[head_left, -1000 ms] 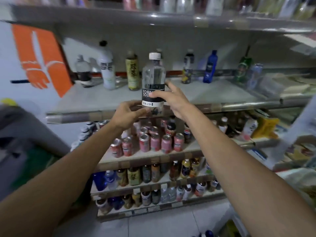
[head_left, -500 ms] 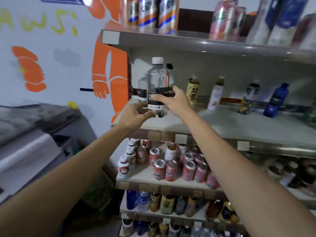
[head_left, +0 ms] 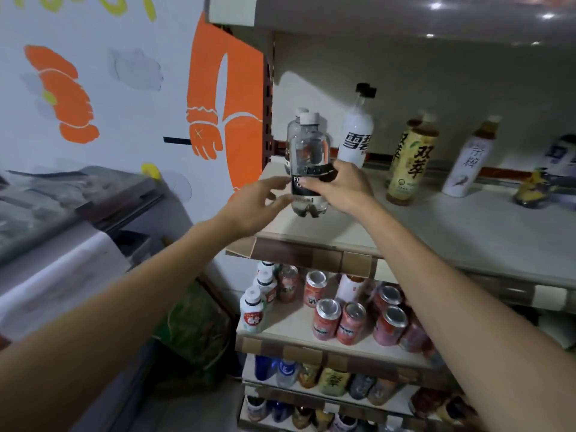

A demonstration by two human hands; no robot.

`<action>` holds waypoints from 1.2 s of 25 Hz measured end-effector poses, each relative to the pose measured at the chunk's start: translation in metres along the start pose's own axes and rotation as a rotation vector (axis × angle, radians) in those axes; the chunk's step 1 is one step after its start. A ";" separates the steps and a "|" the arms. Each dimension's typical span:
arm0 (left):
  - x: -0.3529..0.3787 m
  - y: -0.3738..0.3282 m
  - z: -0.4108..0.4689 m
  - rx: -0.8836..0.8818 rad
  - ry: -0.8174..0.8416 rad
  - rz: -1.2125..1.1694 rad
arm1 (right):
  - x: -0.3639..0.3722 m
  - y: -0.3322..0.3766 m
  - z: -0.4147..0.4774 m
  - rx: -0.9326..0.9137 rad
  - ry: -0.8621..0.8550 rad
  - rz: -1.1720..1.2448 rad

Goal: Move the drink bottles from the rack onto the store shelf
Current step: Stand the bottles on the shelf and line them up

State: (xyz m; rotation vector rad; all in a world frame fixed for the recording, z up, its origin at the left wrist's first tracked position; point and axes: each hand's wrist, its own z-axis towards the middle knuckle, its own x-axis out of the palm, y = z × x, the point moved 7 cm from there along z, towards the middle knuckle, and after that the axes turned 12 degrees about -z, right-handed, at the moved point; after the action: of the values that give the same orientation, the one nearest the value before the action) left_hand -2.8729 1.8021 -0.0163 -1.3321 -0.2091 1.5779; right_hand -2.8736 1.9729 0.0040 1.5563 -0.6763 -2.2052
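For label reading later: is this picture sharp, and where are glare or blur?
Head view: the held clear bottle is fairly sharp, the right hand covering part of its label; glare spots on the upper shelf; far-right bottles blur.

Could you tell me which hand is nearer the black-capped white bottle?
Right. The right hand sits just in front of the white bottle, gripping the clear bottle; the left hand is farther left, beyond that clear bottle.

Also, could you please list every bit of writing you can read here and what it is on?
"雪碧" on the white bottle.
"双萃" on the yellow bottle.
"FO" on the clear bottle, on its black label; the rest is covered.
Cans and all other labels: too blurred to read.
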 end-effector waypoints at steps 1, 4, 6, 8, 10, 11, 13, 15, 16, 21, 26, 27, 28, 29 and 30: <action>0.002 0.006 0.008 0.017 0.030 0.051 | 0.006 -0.003 0.012 0.009 0.003 0.016; 0.019 0.026 0.028 0.094 0.206 0.334 | 0.029 -0.010 0.050 0.039 -0.038 0.110; 0.034 0.047 0.039 0.043 0.303 0.467 | 0.048 -0.014 0.071 0.036 -0.034 0.141; 0.044 0.067 0.050 -0.054 0.369 0.489 | 0.064 -0.020 0.088 0.043 -0.028 0.140; 0.049 0.080 0.060 -0.088 0.405 0.476 | 0.075 -0.028 0.105 0.077 -0.046 0.154; 0.049 0.084 0.067 -0.091 0.410 0.469 | 0.079 -0.030 0.114 0.082 -0.053 0.151; 0.048 0.093 0.084 -0.097 0.407 0.430 | 0.084 -0.031 0.130 0.069 -0.051 0.124; 0.052 0.101 0.098 -0.113 0.417 0.402 | 0.085 -0.031 0.141 0.055 -0.039 0.100; 0.054 0.105 0.104 -0.105 0.413 0.401 | 0.087 -0.033 0.146 0.049 -0.035 0.095; 0.049 0.114 0.119 0.010 0.338 0.389 | 0.091 -0.041 0.154 0.019 -0.051 0.085; 0.045 0.108 0.120 0.103 0.258 0.378 | 0.087 -0.044 0.154 0.047 -0.044 0.083; 0.047 0.107 0.118 0.092 0.246 0.354 | 0.087 -0.044 0.154 0.046 -0.039 0.082; 0.048 0.106 0.117 0.055 0.222 0.291 | 0.087 -0.044 0.154 0.043 -0.027 0.084; 0.049 0.104 0.115 0.003 0.192 0.202 | 0.088 -0.044 0.153 0.042 -0.009 0.101; 0.050 0.102 0.114 -0.045 0.169 0.127 | 0.087 -0.043 0.152 0.045 0.016 0.120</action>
State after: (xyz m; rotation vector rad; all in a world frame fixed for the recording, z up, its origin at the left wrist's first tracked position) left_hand -3.0171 1.8438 -0.0742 -1.5308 -0.0566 1.5630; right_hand -3.0467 1.9881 -0.0456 1.5118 -0.7986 -2.1015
